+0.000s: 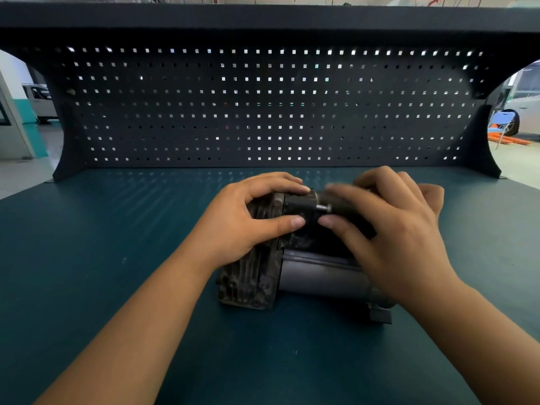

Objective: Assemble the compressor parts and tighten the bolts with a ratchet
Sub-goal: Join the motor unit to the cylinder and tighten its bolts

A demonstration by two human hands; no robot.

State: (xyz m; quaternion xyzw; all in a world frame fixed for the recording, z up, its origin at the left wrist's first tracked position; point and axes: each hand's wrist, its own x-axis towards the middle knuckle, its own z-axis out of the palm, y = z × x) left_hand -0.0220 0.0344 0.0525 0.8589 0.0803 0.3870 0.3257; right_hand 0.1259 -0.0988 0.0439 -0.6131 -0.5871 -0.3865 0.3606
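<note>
Compressor (pixel 292 267) first in name only, since the biggest thing here is the workbench (pixel 117 258), its dark teal top running wide to both sides and toward the camera. A black pegboard (pixel 263 112) stands upright along the far edge, with a dark shelf (pixel 263 16) overhanging it, so the room above the back of the bench is closed in. Past the pegboard's curved side cut-outs show a white vehicle (pixel 41 100) on the left and a car (pixel 526 112) on the right. The compressor lies on its side near the middle of the bench, well clear of every edge, with bare surface all around it: a ribbed, grimy end block on the left and a smooth grey cylinder running to the right. The left hand (pixel 248 217) rests over the end block, fingers and thumb clasping the black part at its top. The right hand (pixel 388 229) reaches in from the right, fingers curled about a dark part beside a short metal pin (pixel 323 208); motion blur hides how firmly it grips.
</note>
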